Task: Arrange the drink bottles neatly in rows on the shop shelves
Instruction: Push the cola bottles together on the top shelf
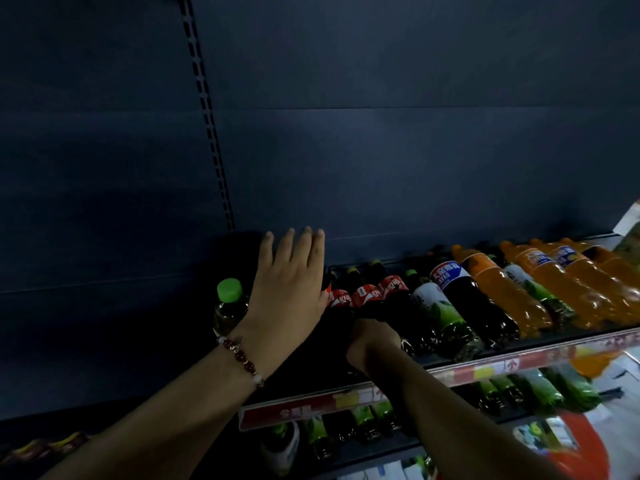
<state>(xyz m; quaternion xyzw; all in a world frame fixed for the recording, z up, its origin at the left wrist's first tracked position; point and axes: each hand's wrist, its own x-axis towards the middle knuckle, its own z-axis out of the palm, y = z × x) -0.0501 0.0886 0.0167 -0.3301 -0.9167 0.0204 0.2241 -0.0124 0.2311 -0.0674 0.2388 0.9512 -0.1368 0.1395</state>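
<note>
Left hand (289, 289) is up over the shelf (519, 336), fingers straight and close together, pointing at the dark back panel (381, 150). It holds nothing. The thumb side sits against the cola bottles (367, 296), though actual contact can't be confirmed. A red bead bracelet (240, 355) is on that wrist.

Right hand (375, 344) is lower and nearer, fingers curled down around a dark bottle (412, 327) at the front of the cola row. The grip looks closed on it, but it's dark there and the fingertips are hidden.

A bottle with a green cap (229, 306) stands just left of the left wrist, apart from the rest. To the right the row runs cola, green-label bottles (438, 306), a dark bottle with a blue label (464, 292), then orange soda bottles (540, 285) out to the far right. All stand on the shelf behind its red price strip (485, 370).

The lower shelf holds more green-label bottles (540, 389).
</note>
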